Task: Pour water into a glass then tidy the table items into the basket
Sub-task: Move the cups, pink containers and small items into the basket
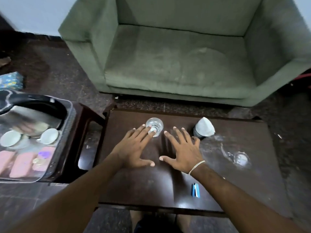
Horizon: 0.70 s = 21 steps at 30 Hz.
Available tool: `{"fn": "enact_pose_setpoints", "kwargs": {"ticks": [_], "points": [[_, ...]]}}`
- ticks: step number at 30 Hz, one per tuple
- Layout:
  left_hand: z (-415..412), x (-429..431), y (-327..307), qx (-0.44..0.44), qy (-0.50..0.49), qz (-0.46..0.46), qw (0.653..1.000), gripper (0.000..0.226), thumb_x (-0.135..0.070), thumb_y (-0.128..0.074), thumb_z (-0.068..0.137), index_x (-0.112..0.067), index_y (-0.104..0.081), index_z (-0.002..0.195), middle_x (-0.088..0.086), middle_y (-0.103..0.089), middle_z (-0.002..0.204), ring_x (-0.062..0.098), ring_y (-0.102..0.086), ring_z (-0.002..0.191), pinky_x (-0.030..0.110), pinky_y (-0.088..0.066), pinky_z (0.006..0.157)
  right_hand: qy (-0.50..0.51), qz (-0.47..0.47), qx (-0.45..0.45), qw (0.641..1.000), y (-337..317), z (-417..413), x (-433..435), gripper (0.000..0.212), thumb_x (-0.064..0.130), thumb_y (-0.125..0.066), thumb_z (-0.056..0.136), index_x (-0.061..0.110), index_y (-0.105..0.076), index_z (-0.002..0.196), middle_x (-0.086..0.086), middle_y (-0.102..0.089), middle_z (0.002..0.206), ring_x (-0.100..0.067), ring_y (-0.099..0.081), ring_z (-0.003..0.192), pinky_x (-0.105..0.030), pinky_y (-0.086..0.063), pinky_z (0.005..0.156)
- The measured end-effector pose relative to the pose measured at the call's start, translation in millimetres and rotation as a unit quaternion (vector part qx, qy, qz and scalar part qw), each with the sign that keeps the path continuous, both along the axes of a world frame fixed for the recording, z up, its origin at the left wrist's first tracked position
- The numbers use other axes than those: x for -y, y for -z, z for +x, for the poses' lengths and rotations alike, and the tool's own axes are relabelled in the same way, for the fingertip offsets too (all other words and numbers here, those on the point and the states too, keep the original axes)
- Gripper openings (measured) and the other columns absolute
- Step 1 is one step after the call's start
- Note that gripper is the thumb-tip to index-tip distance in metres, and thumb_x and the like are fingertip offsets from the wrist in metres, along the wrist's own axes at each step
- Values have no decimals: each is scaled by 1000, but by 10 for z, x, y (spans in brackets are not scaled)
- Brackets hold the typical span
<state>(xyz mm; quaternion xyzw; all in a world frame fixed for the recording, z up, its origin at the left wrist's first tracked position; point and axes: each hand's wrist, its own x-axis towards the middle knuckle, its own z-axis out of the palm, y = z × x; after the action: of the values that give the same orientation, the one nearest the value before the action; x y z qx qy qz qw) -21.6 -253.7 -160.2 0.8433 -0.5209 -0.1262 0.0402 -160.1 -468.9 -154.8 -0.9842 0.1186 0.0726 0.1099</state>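
— Hands? What are they doing?
— Left hand and right hand are lying open, fingers spread, on the table, gripping nothing.
— Bottle?
— Bottle is standing at the left fingertips; basket is sitting left.

Green armchair stood behind the dark desk. Dark speckled floor. Patterned blue box lay on the floor at far left. Red item at right edge, unclear.
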Motion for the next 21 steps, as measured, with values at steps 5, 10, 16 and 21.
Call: {"fn": "enact_pose_setpoints", "kwargs": {"ticks": [5, 10, 16, 21], "points": [[-462, 623, 242, -36, 38, 0, 999, 121, -99, -35, 74, -26, 0, 164, 6, -10, 172, 29, -7, 159, 52, -19, 124, 41, 4, -49, 998, 123, -575, 526, 96, 92, -35, 72, 49, -10, 155, 1, -20, 166, -27, -17, 152, -63, -26, 104], [-981, 1112, 453, -88, 43, 48, 994, 119, -95, -42, 74, -26, -3, 163, 8, -25, 164, 30, -29, 147, 51, -34, 115, 83, 10, -77, 994, 272, -1067, 878, 91, 84, -41, 76, 36, -28, 153, -2, -39, 154, -26, -36, 139, -54, -38, 101], [-1667, 1473, 728, -182, 10, 127, 975, 110, -85, -58, 68, -25, -21, 153, 7, -34, 149, 34, -44, 130, 49, -48, 102, 146, 75, -134, 977, 513, -1580, 1098, 81, 61, -65, 82, 22, -39, 148, -6, -46, 141, -32, -48, 122, -40, -39, 108], [-2097, 1635, 888, -230, -47, 160, 959, 69, -63, -65, 82, -21, -39, 131, 12, -45, 134, 42, -61, 111, 48, -53, 91, 214, 111, -192, 951, 668, -1840, 1108, 69, 41, -75, 81, 22, -45, 139, -8, -51, 129, -37, -58, 114, -40, -44, 97]]}}
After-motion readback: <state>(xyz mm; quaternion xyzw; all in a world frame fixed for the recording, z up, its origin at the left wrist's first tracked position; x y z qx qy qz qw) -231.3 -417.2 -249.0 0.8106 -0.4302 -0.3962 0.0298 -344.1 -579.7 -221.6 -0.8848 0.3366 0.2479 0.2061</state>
